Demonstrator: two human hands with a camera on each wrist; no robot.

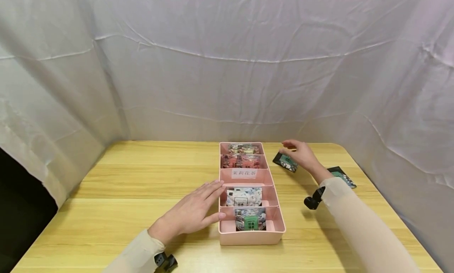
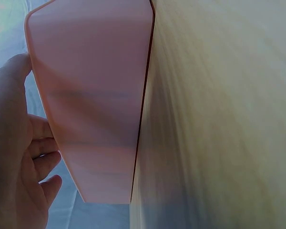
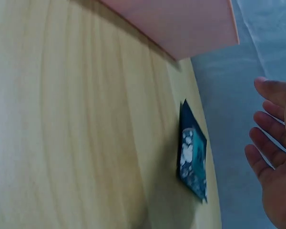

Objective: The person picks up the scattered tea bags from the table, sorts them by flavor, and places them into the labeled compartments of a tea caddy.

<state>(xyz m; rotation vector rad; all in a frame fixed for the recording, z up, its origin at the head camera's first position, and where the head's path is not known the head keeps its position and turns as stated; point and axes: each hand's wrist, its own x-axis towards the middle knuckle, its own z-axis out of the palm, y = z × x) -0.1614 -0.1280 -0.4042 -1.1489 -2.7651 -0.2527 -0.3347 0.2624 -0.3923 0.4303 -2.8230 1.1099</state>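
A long pink box (image 1: 252,239) with several compartments stands on the table, its third compartment bearing a white label with Chinese characters. My left hand (image 1: 194,206) rests along its left rim, thumb and fingers extended; the left wrist view shows the fingertips at the edge of the pink side wall (image 2: 95,76). To the right of the box, my right hand (image 1: 302,155) hovers over a dark green flowered tea packet (image 1: 288,163). Its fingers are loosely bent and hold nothing. In the right wrist view, a gap separates the hand (image 3: 279,138) from the packet (image 3: 193,157) on the table.
Another dark green packet (image 1: 342,176) lies beyond the right forearm. Inside the box are green-labelled packets (image 1: 251,219) in front, white flowered packets (image 1: 244,197), red packets (image 1: 241,161) and pale green ones (image 1: 244,148) at the back. Grey curtains (image 1: 213,87) hang around the table.
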